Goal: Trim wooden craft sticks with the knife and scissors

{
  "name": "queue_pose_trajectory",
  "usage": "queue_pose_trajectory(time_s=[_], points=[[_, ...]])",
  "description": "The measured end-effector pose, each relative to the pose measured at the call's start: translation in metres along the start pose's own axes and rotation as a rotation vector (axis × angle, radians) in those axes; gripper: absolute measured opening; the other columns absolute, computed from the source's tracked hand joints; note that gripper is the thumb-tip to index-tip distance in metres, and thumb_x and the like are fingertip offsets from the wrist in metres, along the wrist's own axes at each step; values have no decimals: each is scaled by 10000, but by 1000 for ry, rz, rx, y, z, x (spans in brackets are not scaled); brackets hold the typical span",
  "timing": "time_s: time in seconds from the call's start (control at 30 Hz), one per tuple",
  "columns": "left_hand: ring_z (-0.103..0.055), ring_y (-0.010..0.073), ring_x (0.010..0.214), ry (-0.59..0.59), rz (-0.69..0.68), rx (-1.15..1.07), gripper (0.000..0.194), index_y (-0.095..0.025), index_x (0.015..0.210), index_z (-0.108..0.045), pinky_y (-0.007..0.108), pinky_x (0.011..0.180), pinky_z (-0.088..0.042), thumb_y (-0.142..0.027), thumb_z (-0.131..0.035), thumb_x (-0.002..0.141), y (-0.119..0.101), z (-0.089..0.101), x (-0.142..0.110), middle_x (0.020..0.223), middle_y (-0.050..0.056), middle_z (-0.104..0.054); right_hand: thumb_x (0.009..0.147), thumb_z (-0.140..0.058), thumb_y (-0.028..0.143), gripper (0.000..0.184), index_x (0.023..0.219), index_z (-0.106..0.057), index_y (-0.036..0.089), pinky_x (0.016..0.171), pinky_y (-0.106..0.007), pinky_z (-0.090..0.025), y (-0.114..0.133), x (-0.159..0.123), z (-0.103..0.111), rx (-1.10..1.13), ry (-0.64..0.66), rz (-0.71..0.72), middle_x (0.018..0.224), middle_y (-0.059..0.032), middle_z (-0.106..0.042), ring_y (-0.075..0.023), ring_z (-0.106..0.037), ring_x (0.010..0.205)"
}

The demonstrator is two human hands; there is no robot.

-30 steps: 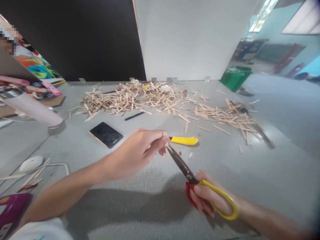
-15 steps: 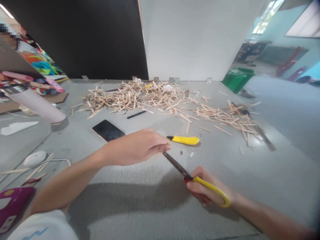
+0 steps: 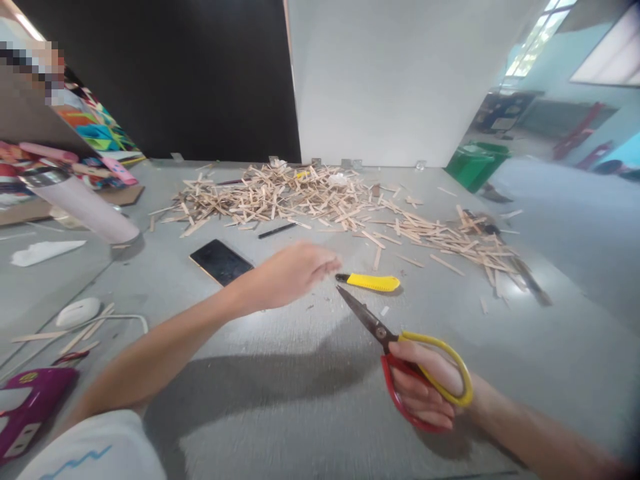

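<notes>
My right hand (image 3: 425, 387) is closed round the scissors (image 3: 367, 313), with fingers through the red and yellow handles. The dark blades point up and left and are almost together. My left hand (image 3: 303, 270) hovers over the table, left of the blade tips. Its fingers are smeared by motion, and whether they hold anything cannot be made out. Close to those fingers lies a yellow utility knife (image 3: 373, 283). A black phone (image 3: 221, 261) rests beside my left forearm, and a thin black pen (image 3: 277, 231) lies behind it.
A wide pile of wooden craft sticks (image 3: 280, 193) spreads along the back of the grey table (image 3: 280, 413). On the left are a pale bottle (image 3: 90, 207), a white mouse (image 3: 79, 312) and a purple device (image 3: 37, 407). A green bin (image 3: 475, 167) stands beyond.
My left hand has moved up and slightly left, away from the scissor tips. My right hand has turned the scissors so both handles show. The view has shifted slightly.
</notes>
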State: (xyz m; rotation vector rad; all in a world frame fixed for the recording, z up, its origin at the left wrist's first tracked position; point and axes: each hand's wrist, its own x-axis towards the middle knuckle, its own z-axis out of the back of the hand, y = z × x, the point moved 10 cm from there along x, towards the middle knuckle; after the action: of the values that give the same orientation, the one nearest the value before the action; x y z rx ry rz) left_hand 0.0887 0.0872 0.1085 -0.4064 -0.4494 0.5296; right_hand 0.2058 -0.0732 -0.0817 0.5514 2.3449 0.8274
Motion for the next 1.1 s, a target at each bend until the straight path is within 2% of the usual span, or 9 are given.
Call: queue_pose_trajectory(time_s=[0.2,0.37,0.47,0.53,0.6,0.73,0.9,1.03,1.1], points=[[-706,136,609,-116,208,-377,412,-147,852,-733,224,553,-551,-372,-555,1148,30,25,5,764,81,-768,964,-596,759,730,467,-475,237,259,-192,-276,4,2,10,-127,-149,70,286,41,-319,-105,-358,223],[-697,138,542,-85,255,-673,449,-131,825,-747,230,497,-587,-419,-613,1142,17,20,1,706,78,-740,926,-457,952,875,672,-691,149,527,-290,-608,20,8,21,-95,-235,167,430,-31,-581,-147,-568,355],[-777,167,654,-90,250,-735,442,-112,818,-759,239,540,-637,-384,-620,1138,8,18,-1,922,156,-826,932,-432,982,872,592,-605,198,367,-250,-496,18,5,29,-153,-321,119,344,32,-446,-132,-472,266],[-821,204,770,-117,249,-775,344,-109,961,-793,263,598,-680,-374,-648,1125,5,19,-3,1012,167,-842,941,-435,979,855,545,-539,228,289,-221,-398,19,0,33,-206,-381,116,303,69,-341,-124,-410,227],[-840,233,864,-139,240,-821,308,-111,1094,-797,286,643,-708,-381,-653,1123,2,19,-4,1035,163,-846,961,-480,943,821,576,-560,223,336,-221,-472,27,-5,32,-241,-422,189,318,70,-380,-114,-419,250],[-848,241,875,-167,203,-867,210,-119,1149,-773,277,602,-706,-298,-675,1099,-5,21,-7,1018,135,-840,931,-590,926,763,782,-683,184,699,-346,-700,40,-10,23,-243,-385,334,444,30,-601,-124,-558,383],[-838,206,780,-137,210,-869,241,-133,1309,-708,276,591,-709,-175,-629,1086,-13,16,-10,917,59,-804,977,-561,886,777,577,-557,219,346,-231,-487,31,-8,26,-214,-406,240,326,82,-375,-96,-352,253],[-833,197,742,-52,228,-841,112,-158,1168,-640,272,615,-694,-247,-582,1132,-17,7,-11,834,41,-795,893,-598,948,791,709,-668,182,563,-320,-658,35,-4,22,-63,-352,289,456,43,-540,-110,-484,343],[-845,201,787,15,218,-837,96,-201,1135,-534,269,629,-679,-293,-531,1166,-21,1,-11,877,65,-832,917,-572,944,788,681,-639,195,508,-302,-629,37,-4,22,-62,-346,312,435,56,-495,-111,-460,327]])
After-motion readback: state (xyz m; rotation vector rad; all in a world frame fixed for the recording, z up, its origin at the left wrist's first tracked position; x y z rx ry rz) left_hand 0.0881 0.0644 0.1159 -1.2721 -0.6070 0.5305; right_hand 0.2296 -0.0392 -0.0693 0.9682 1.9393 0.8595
